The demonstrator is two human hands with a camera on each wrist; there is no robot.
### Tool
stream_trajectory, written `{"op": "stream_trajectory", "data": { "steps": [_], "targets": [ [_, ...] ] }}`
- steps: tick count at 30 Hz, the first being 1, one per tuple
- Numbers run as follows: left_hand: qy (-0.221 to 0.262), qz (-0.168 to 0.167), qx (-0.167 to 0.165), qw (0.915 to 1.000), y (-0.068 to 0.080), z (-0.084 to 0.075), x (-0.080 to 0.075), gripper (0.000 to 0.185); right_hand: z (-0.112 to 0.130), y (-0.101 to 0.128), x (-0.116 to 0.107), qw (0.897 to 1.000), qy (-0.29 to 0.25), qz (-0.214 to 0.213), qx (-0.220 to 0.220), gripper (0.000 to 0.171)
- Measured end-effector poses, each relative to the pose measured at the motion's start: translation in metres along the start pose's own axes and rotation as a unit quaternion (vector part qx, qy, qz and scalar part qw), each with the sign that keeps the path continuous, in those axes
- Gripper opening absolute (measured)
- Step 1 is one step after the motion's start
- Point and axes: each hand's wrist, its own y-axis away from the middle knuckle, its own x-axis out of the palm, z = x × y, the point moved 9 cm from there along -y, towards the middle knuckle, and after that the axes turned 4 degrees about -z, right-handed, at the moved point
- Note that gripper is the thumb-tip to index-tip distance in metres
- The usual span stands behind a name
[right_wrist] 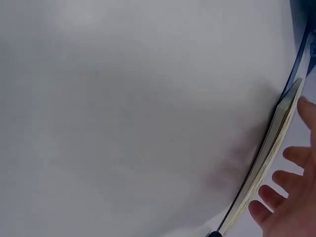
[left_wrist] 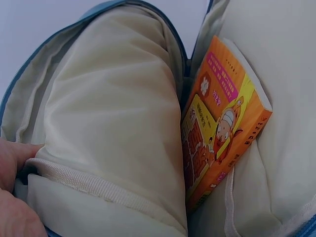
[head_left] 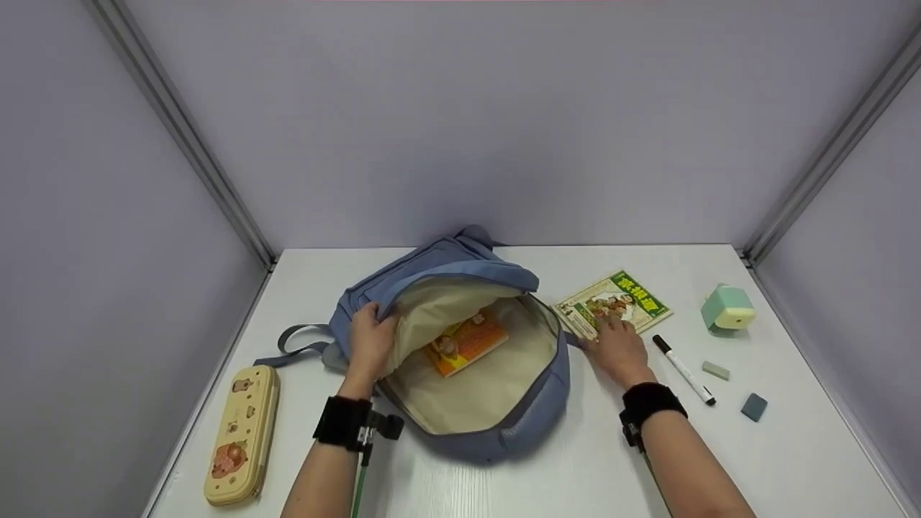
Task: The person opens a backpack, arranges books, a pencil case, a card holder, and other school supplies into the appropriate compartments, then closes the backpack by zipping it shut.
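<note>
A blue backpack [head_left: 460, 266] lies unzipped on the white table [head_left: 791, 460], its cream lining showing. My left hand [head_left: 369, 342] grips the left edge of the raised flap and holds it up. Inside lies an orange book [head_left: 466, 342], also plain in the left wrist view as the orange book [left_wrist: 222, 123] against the lining [left_wrist: 113, 113]. My right hand [head_left: 617, 350] rests with straight fingers on the near corner of a green-titled booklet [head_left: 619, 298] just right of the bag. The right wrist view shows the booklet [right_wrist: 269, 153] edge-on with my fingertips [right_wrist: 289, 155] beside it.
A cream pencil case [head_left: 241, 432] lies at the front left. Right of the booklet are a black-capped marker [head_left: 683, 370], a mint sharpener [head_left: 728, 309], a pale eraser [head_left: 716, 370] and a grey-blue eraser [head_left: 754, 406]. Grey walls enclose the table.
</note>
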Motion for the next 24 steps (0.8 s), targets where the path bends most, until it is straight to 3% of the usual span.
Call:
{"op": "stream_trajectory", "data": {
  "steps": [8,12,14,16,18,21,24],
  "targets": [
    [-0.016,-0.004,0.001,0.9999,0.0,0.001,-0.001,0.005,0.007,0.009,-0.004,0.997,-0.006,0.021,-0.073,0.04],
    [-0.012,-0.004,0.003,0.9999,-0.001,0.0,-0.001,0.021,-0.003,0.019,-0.013,0.994,-0.033,0.025,-0.096,0.032],
    [-0.005,0.0,0.004,1.0,-0.001,0.0,0.0,0.028,-0.011,0.025,-0.012,0.994,-0.049,0.038,-0.089,0.033],
    [0.0,0.004,0.004,1.0,0.0,0.0,0.001,0.032,-0.024,0.03,-0.008,0.992,-0.097,0.064,-0.047,0.037],
    [0.004,0.004,0.002,1.0,0.001,0.001,0.001,0.033,-0.035,0.036,-0.003,0.984,-0.152,0.092,0.004,0.045],
    [0.006,0.004,0.0,1.0,0.001,0.001,0.002,0.031,-0.044,0.046,-0.003,0.978,-0.186,0.092,0.036,0.051],
    [0.008,0.002,-0.002,1.0,0.0,0.001,0.002,0.029,-0.037,0.056,-0.01,0.989,-0.121,0.074,-0.037,0.039]
  ]
}}
